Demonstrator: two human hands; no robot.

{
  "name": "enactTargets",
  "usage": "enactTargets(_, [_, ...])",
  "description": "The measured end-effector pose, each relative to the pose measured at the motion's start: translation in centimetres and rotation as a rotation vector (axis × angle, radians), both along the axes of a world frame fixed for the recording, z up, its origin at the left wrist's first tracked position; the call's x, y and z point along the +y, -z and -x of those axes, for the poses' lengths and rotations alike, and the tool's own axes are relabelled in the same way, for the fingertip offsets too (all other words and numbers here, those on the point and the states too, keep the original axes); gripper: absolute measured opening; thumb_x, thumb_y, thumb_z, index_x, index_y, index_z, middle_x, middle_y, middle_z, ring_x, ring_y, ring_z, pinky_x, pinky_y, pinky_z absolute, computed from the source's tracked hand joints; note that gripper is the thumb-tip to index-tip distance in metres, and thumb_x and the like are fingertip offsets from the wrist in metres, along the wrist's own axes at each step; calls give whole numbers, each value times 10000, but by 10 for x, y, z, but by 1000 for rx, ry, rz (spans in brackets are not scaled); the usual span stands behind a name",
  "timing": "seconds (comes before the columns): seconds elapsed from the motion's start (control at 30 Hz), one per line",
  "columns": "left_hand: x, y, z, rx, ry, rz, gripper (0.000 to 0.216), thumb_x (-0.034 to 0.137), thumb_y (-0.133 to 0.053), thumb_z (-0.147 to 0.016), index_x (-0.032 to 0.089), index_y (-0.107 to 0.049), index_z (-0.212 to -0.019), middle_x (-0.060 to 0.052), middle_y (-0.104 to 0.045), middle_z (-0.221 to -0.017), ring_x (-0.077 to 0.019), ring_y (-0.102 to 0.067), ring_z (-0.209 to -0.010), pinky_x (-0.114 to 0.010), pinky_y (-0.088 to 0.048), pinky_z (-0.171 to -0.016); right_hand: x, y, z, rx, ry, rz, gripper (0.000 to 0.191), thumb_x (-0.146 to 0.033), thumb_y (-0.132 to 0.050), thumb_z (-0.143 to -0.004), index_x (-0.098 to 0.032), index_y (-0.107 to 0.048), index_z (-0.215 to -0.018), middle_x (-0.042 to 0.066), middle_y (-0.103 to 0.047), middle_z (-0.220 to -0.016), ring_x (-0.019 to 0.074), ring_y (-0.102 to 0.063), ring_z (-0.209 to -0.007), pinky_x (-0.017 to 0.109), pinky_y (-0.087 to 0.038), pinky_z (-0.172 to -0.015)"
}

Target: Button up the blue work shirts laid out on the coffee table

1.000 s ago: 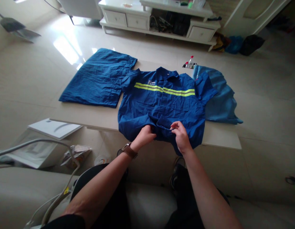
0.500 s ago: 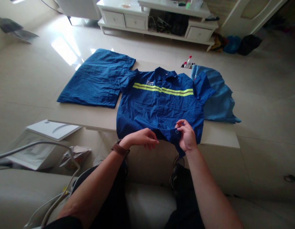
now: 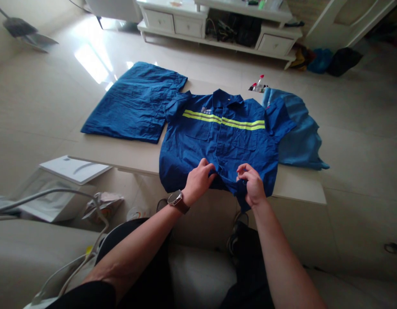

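Observation:
A blue short-sleeved work shirt [image 3: 192,150] with a yellow and grey reflective stripe across the chest lies front up on the long table [image 3: 139,161], collar pointing away from me. Its lower hem hangs over the near edge. My left hand [image 3: 200,178], with a watch on the wrist, pinches the hem left of the front opening. My right hand [image 3: 252,184] grips the other side of the hem, fingers curled round the cloth and lifting it slightly. The hem sags between both hands.
Folded blue cloth [image 3: 134,103] lies left of the shirt, and a lighter blue cloth [image 3: 301,133] lies under its right sleeve. Bottles with red caps [image 3: 260,83] stand behind. A white lidded box [image 3: 66,189] sits on the floor at left. A white cabinet [image 3: 188,25] stands beyond.
My left hand has moved up and right from loosely hovering by the hem to pinching it. My right hand still holds its part of the hem. The view has shifted slightly.

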State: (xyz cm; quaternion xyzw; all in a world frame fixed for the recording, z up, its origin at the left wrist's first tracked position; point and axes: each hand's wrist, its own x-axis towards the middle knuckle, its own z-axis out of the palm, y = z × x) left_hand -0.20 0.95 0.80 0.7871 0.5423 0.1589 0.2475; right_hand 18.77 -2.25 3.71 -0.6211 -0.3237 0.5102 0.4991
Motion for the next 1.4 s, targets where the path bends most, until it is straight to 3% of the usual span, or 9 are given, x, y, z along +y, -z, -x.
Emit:
enactTargets(0.1, [2, 1, 0, -15, -3, 4, 103, 303, -631, -965, 255, -697, -1028, -49, -611, -1145, -155, -637, -757, -284, -437, -650, 0, 3, -4, -438, -26, -72, 256, -431, -693, -708, -235, -543, -776, -59, -440, -629, 123, -402, -578, 275, -311, -574])
enactTargets(0.23, [2, 0, 1, -43, 11, 9, 88, 279, -626, -965, 254, -705, -995, -41, -640, -1124, -165, -643, -793, -284, -431, -660, -4, 1, 0, -871, -286, 6, 484, -573, -831, -660, -264, -657, -989, -53, -531, -680, 150, -504, -619, 282, -332, -597])
enactTargets(0.43, [1, -4, 2, -37, 48, 15, 108, 260, -617, -962, 255, -725, -958, -32, -666, -1051, -165, -643, -793, -281, -442, -688, -10, 1, 15, -1057, -542, 106, 608, -567, -846, -668, -324, -684, -1202, 14, -750, -967, 248, -692, -845, 303, -394, -650])
enactTargets(0.57, [0, -8, 4, -39, 86, 23, 114, 240, -622, -949, 248, -733, -924, -37, -667, -982, -173, -640, -794, -283, -455, -711, -12, 6, 19, -1126, -570, 92, 338, -319, -670, -815, -292, -718, -1149, 51, -783, -1015, 272, -712, -891, 336, -444, -733])
enactTargets(0.73, [0, -10, 4, -182, 50, 24, 70, 214, -636, -924, 222, -701, -899, -33, -657, -980, -165, -616, -786, -285, -468, -719, -9, 11, 15, -914, -502, -51, 277, -192, -481, -826, -223, -725, -955, 67, -768, -951, 229, -682, -864, 318, -460, -787])
enactTargets(0.9, [2, -7, 1, -450, 54, 79, 96, 134, -644, -855, 194, -668, -927, -25, -623, -972, -130, -603, -787, -249, -499, -719, -5, 13, 15, -547, -437, -95, 215, -266, -423, -821, -212, -630, -805, 8, -623, -712, 181, -565, -684, 286, -423, -665])
enactTargets(1.03, [4, -8, 2, -569, 54, 93, 61, 150, -645, -870, 174, -686, -908, -24, -612, -931, -122, -598, -794, -243, -508, -724, -4, 10, 16, -401, -319, -79, 207, -380, -485, -847, -218, -611, -822, -32, -508, -632, 153, -451, -596, 274, -368, -582])
enactTargets(1.27, [4, -14, 3, -607, 85, 105, 175, 310, -760, -853, 163, -707, -930, -30, -594, -950, -130, -596, -817, -265, -531, -746, -3, 9, 10, -349, -272, -90, 273, -446, -642, -834, -188, -710, -891, 12, -650, -750, 170, -549, -700, 277, -424, -644])
enactTargets(1.4, [6, -10, 2, -622, 59, 105, 138, 270, -773, -846, 164, -702, -899, -20, -591, -932, -121, -582, -796, -255, -511, -724, -1, 16, 8, -260, -248, -59, 272, -443, -661, -823, -192, -736, -895, 15, -683, -779, 168, -581, -705, 286, -449, -675])
